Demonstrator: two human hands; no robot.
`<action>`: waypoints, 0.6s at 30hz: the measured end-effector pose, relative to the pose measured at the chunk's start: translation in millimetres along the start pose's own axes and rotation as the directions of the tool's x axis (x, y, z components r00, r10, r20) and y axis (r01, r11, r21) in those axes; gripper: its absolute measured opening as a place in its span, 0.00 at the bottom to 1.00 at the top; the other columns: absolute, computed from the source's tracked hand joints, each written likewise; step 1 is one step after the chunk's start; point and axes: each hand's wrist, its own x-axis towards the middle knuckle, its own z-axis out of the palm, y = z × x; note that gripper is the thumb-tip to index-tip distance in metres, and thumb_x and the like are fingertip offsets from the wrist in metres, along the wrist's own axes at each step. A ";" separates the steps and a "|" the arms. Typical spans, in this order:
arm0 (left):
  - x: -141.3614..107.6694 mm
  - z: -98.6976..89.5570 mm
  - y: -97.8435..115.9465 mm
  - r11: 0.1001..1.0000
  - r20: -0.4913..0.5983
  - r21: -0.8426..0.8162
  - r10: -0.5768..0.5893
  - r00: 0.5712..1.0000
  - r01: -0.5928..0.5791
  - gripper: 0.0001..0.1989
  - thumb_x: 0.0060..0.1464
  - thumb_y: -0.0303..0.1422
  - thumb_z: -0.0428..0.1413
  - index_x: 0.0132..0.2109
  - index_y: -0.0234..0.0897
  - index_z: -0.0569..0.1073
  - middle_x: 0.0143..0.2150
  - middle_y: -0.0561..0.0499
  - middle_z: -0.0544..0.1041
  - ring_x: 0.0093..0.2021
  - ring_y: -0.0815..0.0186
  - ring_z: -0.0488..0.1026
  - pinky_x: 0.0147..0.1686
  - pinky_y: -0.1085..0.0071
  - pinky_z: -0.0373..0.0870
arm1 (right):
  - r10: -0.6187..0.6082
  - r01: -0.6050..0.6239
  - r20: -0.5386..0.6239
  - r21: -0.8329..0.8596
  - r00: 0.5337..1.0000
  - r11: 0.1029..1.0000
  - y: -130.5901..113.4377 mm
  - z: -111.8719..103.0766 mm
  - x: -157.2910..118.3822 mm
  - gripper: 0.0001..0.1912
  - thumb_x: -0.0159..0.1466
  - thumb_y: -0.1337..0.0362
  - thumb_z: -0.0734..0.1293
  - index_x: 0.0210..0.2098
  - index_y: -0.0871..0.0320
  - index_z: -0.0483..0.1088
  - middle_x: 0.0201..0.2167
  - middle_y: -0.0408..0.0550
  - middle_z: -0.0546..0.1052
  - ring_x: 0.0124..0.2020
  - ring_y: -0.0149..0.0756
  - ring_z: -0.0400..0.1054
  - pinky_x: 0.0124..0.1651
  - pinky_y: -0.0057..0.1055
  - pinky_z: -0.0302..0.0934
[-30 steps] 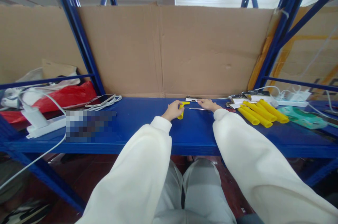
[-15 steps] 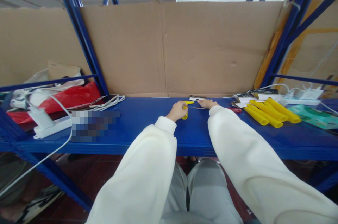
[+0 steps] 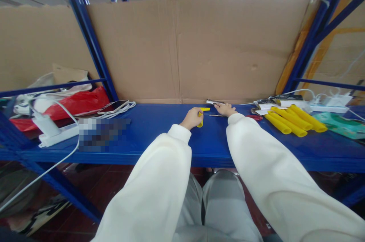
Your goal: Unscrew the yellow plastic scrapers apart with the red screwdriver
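Note:
My left hand (image 3: 192, 119) is closed around a yellow plastic piece (image 3: 201, 121) at the middle of the blue shelf. A slim yellow part (image 3: 205, 109) sticks out to the right past the fingers; whether it joins the piece is hidden. To the right, my right hand (image 3: 226, 110) has its fingers on a small black-and-white flat packet (image 3: 213, 102) near the cardboard back, and its fingers look closed on the near edge. A screwdriver with a red handle (image 3: 254, 117) lies beneath my right wrist, its thin shaft pointing left.
Several yellow tubes (image 3: 296, 119) lie at the right beside black-and-white packaging (image 3: 289, 99) and a green packet (image 3: 342, 123). A white power strip (image 3: 61, 134), a red bag (image 3: 76, 102) and a phone with a white cable (image 3: 114, 108) are at the left. Cardboard (image 3: 228, 52) stands behind.
The black-and-white packet has shifted slightly and now sits at a tilt by my right fingers. My left hand keeps the yellow piece in about the same place. The view has moved a little.

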 end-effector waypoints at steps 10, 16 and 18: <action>10.3 3.1 -10.3 0.880 -0.166 -0.450 -0.249 0.954 0.151 0.27 0.55 0.23 0.60 0.62 0.34 0.73 0.65 0.39 0.73 0.64 0.57 0.72 0.62 0.66 0.66 | -0.143 0.158 -0.111 0.148 0.983 0.976 4.3 -10.8 -28.3 0.32 0.73 0.45 0.45 0.73 0.40 0.54 0.71 0.55 0.60 0.70 0.58 0.52 0.67 0.61 0.47; 11.3 -3.9 -6.3 0.714 -0.108 -0.662 -0.391 0.914 0.227 0.14 0.59 0.30 0.60 0.52 0.32 0.78 0.56 0.39 0.80 0.56 0.57 0.77 0.52 0.68 0.73 | -0.394 0.408 -0.127 0.114 0.910 0.906 0.0 1.2 -39.2 0.32 0.72 0.41 0.53 0.71 0.39 0.58 0.66 0.51 0.66 0.67 0.52 0.56 0.70 0.53 0.48; 9.6 -6.7 -4.7 0.678 -0.065 -0.684 -0.426 0.902 0.271 0.07 0.60 0.31 0.59 0.42 0.32 0.79 0.45 0.42 0.83 0.48 0.58 0.80 0.46 0.68 0.76 | -0.454 0.472 -0.142 0.139 0.880 0.871 -1.2 3.4 -41.6 0.30 0.73 0.45 0.54 0.70 0.43 0.62 0.64 0.53 0.67 0.67 0.48 0.57 0.70 0.48 0.49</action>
